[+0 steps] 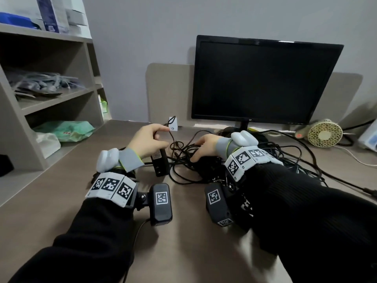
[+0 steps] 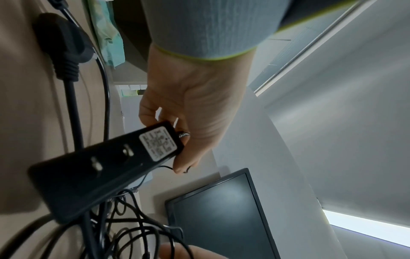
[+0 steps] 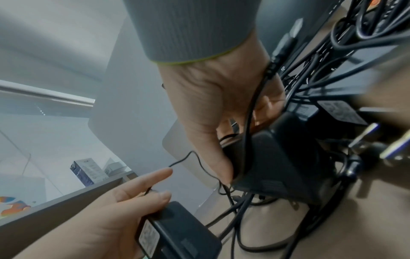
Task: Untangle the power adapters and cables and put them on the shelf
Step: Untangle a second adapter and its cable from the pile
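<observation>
Head view: from above and behind both forearms, facing forward and down at the brown laminate desk (image 1: 51,201).
Left wrist view: close under the palm, facing along the fingers, steeply tilted.
Right wrist view: equally close, also tilted.
Shared: the slim black rectangular power adapter with a white label (image 1: 160,162) (image 2: 106,166) (image 3: 177,229); the black flat-screen monitor (image 1: 263,78) (image 2: 219,219).

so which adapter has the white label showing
The adapter held in the left hand: its label faces out. The one under the right hand shows none.
</observation>
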`<action>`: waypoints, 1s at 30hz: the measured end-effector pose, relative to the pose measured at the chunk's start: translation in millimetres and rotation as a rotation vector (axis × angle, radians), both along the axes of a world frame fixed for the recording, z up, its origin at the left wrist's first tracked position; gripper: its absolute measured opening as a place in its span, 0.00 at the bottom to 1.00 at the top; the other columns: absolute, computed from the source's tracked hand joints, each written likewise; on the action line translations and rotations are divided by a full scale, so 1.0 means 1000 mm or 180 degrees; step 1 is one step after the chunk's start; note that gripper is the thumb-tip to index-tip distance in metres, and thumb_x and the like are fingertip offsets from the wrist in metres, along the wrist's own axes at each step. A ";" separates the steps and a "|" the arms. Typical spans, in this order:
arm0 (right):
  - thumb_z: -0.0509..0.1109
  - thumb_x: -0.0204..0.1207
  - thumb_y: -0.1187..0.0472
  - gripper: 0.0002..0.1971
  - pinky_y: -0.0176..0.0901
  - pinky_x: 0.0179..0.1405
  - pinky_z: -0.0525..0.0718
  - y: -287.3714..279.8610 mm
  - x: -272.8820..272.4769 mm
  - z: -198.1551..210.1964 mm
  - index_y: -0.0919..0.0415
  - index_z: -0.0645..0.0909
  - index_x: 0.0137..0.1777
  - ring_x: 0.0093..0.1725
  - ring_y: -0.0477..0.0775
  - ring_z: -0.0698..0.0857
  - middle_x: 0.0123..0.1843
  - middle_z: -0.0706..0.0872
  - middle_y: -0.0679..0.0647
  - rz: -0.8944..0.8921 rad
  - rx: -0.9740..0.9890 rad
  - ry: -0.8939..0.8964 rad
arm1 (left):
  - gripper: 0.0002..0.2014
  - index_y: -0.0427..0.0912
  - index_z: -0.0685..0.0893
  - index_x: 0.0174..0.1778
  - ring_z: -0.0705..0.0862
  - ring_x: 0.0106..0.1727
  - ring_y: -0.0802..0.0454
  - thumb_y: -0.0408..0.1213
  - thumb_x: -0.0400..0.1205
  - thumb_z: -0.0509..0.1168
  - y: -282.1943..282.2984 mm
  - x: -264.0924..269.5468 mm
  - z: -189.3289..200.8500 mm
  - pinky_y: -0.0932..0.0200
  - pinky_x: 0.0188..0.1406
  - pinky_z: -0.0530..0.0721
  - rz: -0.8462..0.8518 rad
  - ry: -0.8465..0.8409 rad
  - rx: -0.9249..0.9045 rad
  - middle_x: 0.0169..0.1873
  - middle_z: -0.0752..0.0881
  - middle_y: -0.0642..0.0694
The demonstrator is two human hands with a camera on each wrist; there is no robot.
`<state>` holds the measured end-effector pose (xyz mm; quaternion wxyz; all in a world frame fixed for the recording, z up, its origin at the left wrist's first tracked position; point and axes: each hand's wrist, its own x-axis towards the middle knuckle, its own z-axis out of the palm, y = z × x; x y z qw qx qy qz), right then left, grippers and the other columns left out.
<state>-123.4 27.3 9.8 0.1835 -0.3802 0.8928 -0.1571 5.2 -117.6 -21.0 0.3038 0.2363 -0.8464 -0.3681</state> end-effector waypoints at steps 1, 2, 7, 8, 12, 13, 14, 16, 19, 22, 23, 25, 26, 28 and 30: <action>0.80 0.67 0.57 0.32 0.39 0.54 0.79 0.000 0.000 0.002 0.57 0.76 0.71 0.61 0.54 0.82 0.65 0.82 0.54 -0.0005 -0.0193 -0.0096 | 0.18 0.50 0.84 0.55 0.68 0.29 0.54 0.26 0.73 0.70 -0.002 0.000 0.001 0.62 0.34 0.70 -0.0010 0.0022 0.0017 0.27 0.69 0.51; 0.79 0.67 0.59 0.32 0.39 0.57 0.79 0.000 0.000 0.003 0.57 0.75 0.72 0.62 0.54 0.82 0.66 0.81 0.52 -0.0033 -0.0396 -0.0185 | 0.16 0.51 0.85 0.54 0.68 0.29 0.54 0.27 0.74 0.70 -0.003 0.000 0.001 0.62 0.36 0.70 -0.0015 0.0032 0.0043 0.25 0.69 0.52; 0.77 0.70 0.59 0.30 0.53 0.65 0.82 -0.001 -0.003 0.002 0.57 0.72 0.71 0.60 0.57 0.84 0.64 0.83 0.55 -0.0329 -0.1829 -0.0831 | 0.08 0.46 0.87 0.53 0.73 0.29 0.62 0.34 0.80 0.67 0.008 -0.001 0.010 0.73 0.30 0.69 -0.0077 0.0231 0.0012 0.23 0.77 0.61; 0.76 0.71 0.59 0.27 0.53 0.62 0.83 -0.001 -0.002 0.001 0.57 0.71 0.69 0.56 0.55 0.85 0.61 0.83 0.56 -0.0363 -0.2101 -0.0974 | 0.08 0.46 0.87 0.54 0.75 0.31 0.60 0.35 0.81 0.66 0.012 -0.002 0.014 0.73 0.29 0.71 -0.0120 0.0291 0.0026 0.27 0.79 0.58; 0.66 0.80 0.63 0.21 0.54 0.63 0.82 0.000 0.008 -0.004 0.60 0.68 0.71 0.55 0.54 0.82 0.58 0.80 0.55 -0.0346 -0.2821 -0.1354 | 0.06 0.47 0.85 0.51 0.77 0.29 0.58 0.38 0.84 0.62 0.024 -0.002 0.027 0.65 0.33 0.76 -0.0269 0.0541 0.0198 0.31 0.82 0.50; 0.65 0.81 0.64 0.19 0.53 0.66 0.80 0.000 0.010 -0.005 0.61 0.70 0.71 0.58 0.53 0.81 0.59 0.80 0.54 -0.0306 -0.2905 -0.1360 | 0.06 0.47 0.85 0.51 0.78 0.28 0.61 0.38 0.83 0.63 0.026 -0.003 0.029 0.64 0.34 0.75 -0.0286 0.0570 0.0195 0.31 0.83 0.50; 0.64 0.81 0.65 0.17 0.51 0.69 0.78 -0.002 0.011 -0.006 0.61 0.71 0.70 0.61 0.53 0.80 0.61 0.80 0.54 -0.0270 -0.2946 -0.1329 | 0.06 0.46 0.84 0.53 0.79 0.26 0.65 0.38 0.83 0.64 0.026 -0.004 0.029 0.64 0.34 0.75 -0.0319 0.0580 0.0202 0.32 0.84 0.50; 0.62 0.81 0.68 0.16 0.45 0.69 0.76 -0.004 0.013 -0.006 0.63 0.74 0.68 0.65 0.52 0.78 0.63 0.80 0.56 -0.0160 -0.3035 -0.1360 | 0.06 0.47 0.83 0.54 0.79 0.26 0.66 0.38 0.82 0.65 0.029 -0.006 0.028 0.64 0.35 0.76 -0.0397 0.0548 0.0273 0.35 0.84 0.49; 0.60 0.81 0.71 0.15 0.38 0.66 0.76 -0.003 0.016 -0.001 0.65 0.75 0.66 0.64 0.48 0.79 0.64 0.81 0.57 0.0040 -0.3284 -0.1424 | 0.08 0.49 0.82 0.55 0.79 0.32 0.57 0.38 0.81 0.66 0.030 -0.005 0.026 0.61 0.37 0.79 -0.0405 0.0475 0.0285 0.37 0.84 0.49; 0.62 0.81 0.69 0.13 0.40 0.70 0.75 -0.001 0.014 0.000 0.58 0.76 0.64 0.69 0.48 0.77 0.68 0.80 0.54 0.0197 -0.3326 -0.1311 | 0.13 0.47 0.79 0.57 0.74 0.29 0.59 0.27 0.79 0.64 0.029 0.000 0.027 0.66 0.32 0.74 -0.0447 0.0388 0.0183 0.29 0.79 0.51; 0.62 0.81 0.67 0.12 0.41 0.69 0.76 0.000 0.013 -0.001 0.55 0.77 0.62 0.69 0.48 0.77 0.68 0.80 0.54 0.0220 -0.3318 -0.1285 | 0.14 0.47 0.79 0.56 0.73 0.26 0.61 0.26 0.79 0.63 0.027 0.001 0.027 0.67 0.30 0.72 -0.0381 0.0365 0.0139 0.28 0.79 0.53; 0.63 0.81 0.66 0.10 0.41 0.63 0.80 0.002 0.011 0.000 0.52 0.78 0.58 0.66 0.50 0.80 0.66 0.81 0.54 0.0216 -0.3298 -0.1276 | 0.12 0.48 0.81 0.53 0.74 0.25 0.61 0.27 0.79 0.63 0.014 0.006 0.026 0.66 0.29 0.71 -0.0060 0.0359 0.0038 0.30 0.80 0.55; 0.62 0.81 0.66 0.10 0.39 0.57 0.82 0.004 0.011 0.002 0.52 0.79 0.57 0.61 0.50 0.82 0.64 0.82 0.55 0.0180 -0.3320 -0.1296 | 0.11 0.48 0.82 0.51 0.74 0.26 0.61 0.29 0.79 0.63 0.005 0.010 0.025 0.64 0.29 0.71 0.0155 0.0371 0.0004 0.32 0.81 0.55; 0.61 0.82 0.67 0.09 0.39 0.50 0.83 0.009 0.009 0.006 0.58 0.80 0.57 0.52 0.50 0.83 0.58 0.84 0.57 0.0098 -0.3458 -0.1393 | 0.10 0.51 0.84 0.47 0.75 0.27 0.61 0.30 0.79 0.64 -0.010 0.020 0.022 0.61 0.31 0.72 0.0497 0.0440 0.0033 0.34 0.82 0.55; 0.60 0.82 0.68 0.09 0.46 0.50 0.84 0.012 0.009 0.011 0.61 0.80 0.56 0.49 0.52 0.82 0.52 0.84 0.58 0.0036 -0.3613 -0.1505 | 0.11 0.52 0.83 0.45 0.78 0.22 0.62 0.28 0.80 0.63 -0.018 0.028 0.022 0.64 0.26 0.75 0.0619 0.0482 0.0169 0.36 0.82 0.52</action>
